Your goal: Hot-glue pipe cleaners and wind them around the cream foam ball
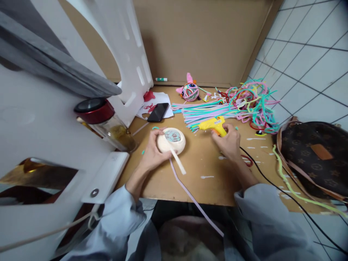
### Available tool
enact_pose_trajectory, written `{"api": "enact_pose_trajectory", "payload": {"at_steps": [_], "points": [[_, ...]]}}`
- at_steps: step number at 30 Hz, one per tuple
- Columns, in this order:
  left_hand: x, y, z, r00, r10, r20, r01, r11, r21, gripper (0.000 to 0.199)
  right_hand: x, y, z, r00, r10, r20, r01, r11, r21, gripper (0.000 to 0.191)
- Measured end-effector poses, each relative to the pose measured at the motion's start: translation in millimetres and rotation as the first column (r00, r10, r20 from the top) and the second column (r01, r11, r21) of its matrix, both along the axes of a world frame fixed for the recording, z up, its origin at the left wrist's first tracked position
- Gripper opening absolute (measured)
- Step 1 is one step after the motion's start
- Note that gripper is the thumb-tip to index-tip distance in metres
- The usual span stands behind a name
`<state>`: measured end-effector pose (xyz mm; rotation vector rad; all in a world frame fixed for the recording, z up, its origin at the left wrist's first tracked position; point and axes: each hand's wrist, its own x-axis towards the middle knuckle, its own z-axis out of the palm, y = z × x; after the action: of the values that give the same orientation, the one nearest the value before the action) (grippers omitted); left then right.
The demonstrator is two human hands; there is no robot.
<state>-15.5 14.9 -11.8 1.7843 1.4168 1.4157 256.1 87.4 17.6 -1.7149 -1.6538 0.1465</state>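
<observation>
My left hand (154,154) is wrapped round a roll of cream masking tape (179,145), with a loose tail of tape hanging toward me. Pale blue and pinkish material shows in the roll's centre. A lilac pipe cleaner (187,192) trails from under the roll over the table's front edge. In my right hand (228,141) is a yellow glue gun (213,124), its nozzle pointing left. Just behind the nozzle lies a row of lilac and teal pipe cleaners (203,112).
Tangled coloured pipe cleaners (258,101) and a pink-eared ball figure (190,90) lie at the back. A phone (158,112) rests on paper. A glass bottle (114,130) stands left; a brown bag (315,156) sits right. The black cord (268,179) runs off right.
</observation>
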Motion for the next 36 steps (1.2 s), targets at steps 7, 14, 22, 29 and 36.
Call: {"api": "enact_pose_trajectory", "payload": {"at_steps": [7, 14, 22, 29, 36], "points": [[-4, 0, 4.4, 0.997, -0.072, 0.036, 0.073, 0.997, -0.009, 0.072, -24, -27, -6.8, 0.978, 0.202, -0.046, -0.170, 0.908, 0.383, 0.032], [-7, 2, 4.4, 0.992, -0.116, 0.040, 0.117, 0.993, -0.026, 0.075, -39, -32, -9.4, 0.952, 0.307, -0.005, -0.264, 0.826, 0.499, 0.028], [-15, 4, 2.8, 0.990, -0.140, 0.012, 0.140, 0.990, -0.009, 0.073, -49, -32, -2.6, 0.946, 0.321, 0.033, -0.293, 0.812, 0.504, 0.024], [-12, 2, 6.0, 0.989, -0.149, -0.009, 0.148, 0.989, -0.019, 0.073, -49, -32, -0.3, 0.951, 0.305, 0.050, -0.288, 0.817, 0.499, 0.025], [-13, 1, 7.0, 0.978, -0.205, 0.028, 0.206, 0.978, -0.031, 0.072, -50, -32, 0.2, 0.948, 0.260, 0.183, -0.317, 0.747, 0.584, 0.021]]}}
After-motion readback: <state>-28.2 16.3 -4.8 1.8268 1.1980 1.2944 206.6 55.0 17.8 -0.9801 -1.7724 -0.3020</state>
